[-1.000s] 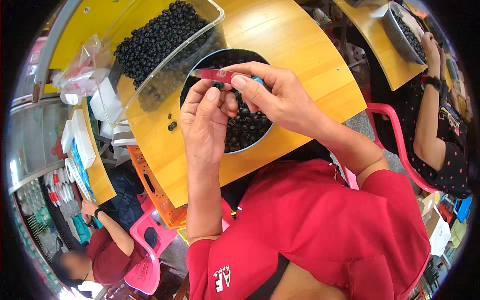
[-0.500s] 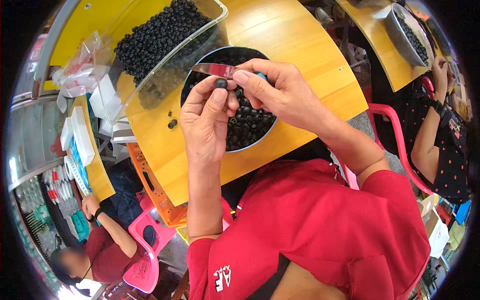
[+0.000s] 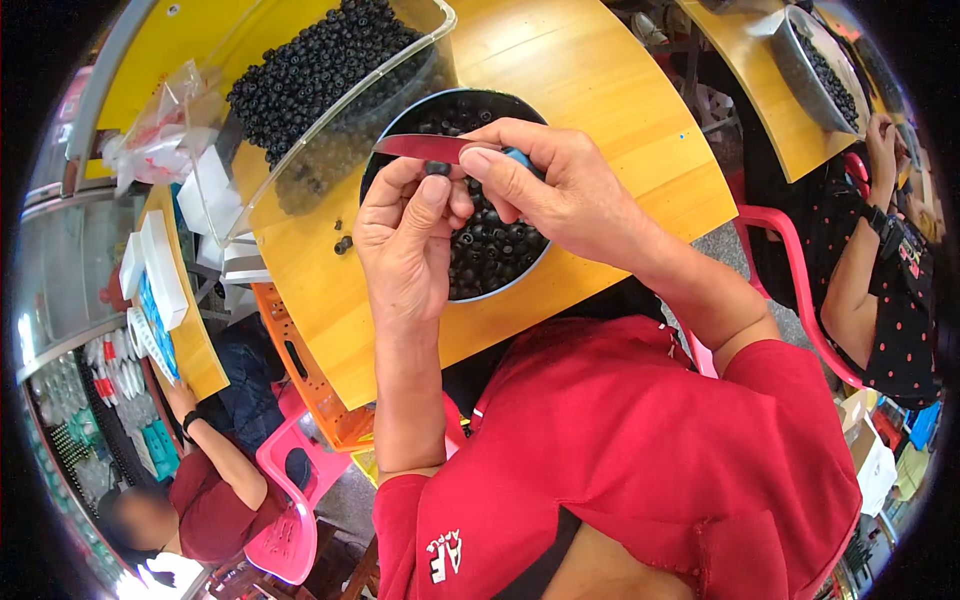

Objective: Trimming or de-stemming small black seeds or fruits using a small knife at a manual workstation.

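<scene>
Near the centre of the frame, my left hand (image 3: 405,225) is closed to a pinch, thumb and fingertips around one small dark round piece (image 3: 437,168); my right hand (image 3: 545,185) is curled firmly around the knife (image 3: 420,147), its blade lying level above that piece and pointing to the left of the frame. I can't tell whether steel and piece are touching

The risk I see is a slip: the piece is small and round, my left fingertips are close to the blade, and if it rolled under pressure the edge could run into a finger or thumb. A loose pinch could also drop it, most likely into the bowl (image 3: 490,298) directly below my hands, where it would be lost among many similar dark pieces

At the upper left, a clear plastic bin (image 3: 440,32) holds a big heap of these pieces, banked toward its far side. A few loose pieces (image 3: 343,246) lie on the table (image 3: 590,100) just beside that bin, left of my left wrist. At the upper right, a grey basin (image 3: 797,95) has dark pieces in it too
</scene>
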### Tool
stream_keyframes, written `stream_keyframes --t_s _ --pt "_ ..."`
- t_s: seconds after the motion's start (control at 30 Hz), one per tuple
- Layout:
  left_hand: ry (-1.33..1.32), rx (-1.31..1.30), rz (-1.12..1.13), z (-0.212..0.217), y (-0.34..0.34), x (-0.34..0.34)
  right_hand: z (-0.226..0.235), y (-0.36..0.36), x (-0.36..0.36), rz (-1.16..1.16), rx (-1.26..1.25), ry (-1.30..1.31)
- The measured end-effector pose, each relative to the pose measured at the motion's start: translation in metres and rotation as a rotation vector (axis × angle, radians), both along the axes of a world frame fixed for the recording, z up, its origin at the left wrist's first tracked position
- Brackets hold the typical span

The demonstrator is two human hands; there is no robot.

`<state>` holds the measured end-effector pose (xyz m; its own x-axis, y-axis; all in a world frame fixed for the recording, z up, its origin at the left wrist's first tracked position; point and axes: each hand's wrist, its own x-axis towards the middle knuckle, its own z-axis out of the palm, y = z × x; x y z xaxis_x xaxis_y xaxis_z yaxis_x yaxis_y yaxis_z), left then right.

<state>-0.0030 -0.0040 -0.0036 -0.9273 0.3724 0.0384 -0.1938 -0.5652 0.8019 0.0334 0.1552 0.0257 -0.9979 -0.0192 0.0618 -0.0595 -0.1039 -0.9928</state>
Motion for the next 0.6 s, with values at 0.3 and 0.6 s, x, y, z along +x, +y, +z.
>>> stream_keyframes --t_s 0.3,0.6 --pt "-0.031 0.041 -0.048 0.004 -0.005 0.000 -0.003 0.003 -0.001 0.038 -0.050 -0.031" --pt "0.131 -0.493 -0.144 0.019 -0.050 -0.024 -0.006 0.035 0.004 -0.072 -0.056 -0.113"
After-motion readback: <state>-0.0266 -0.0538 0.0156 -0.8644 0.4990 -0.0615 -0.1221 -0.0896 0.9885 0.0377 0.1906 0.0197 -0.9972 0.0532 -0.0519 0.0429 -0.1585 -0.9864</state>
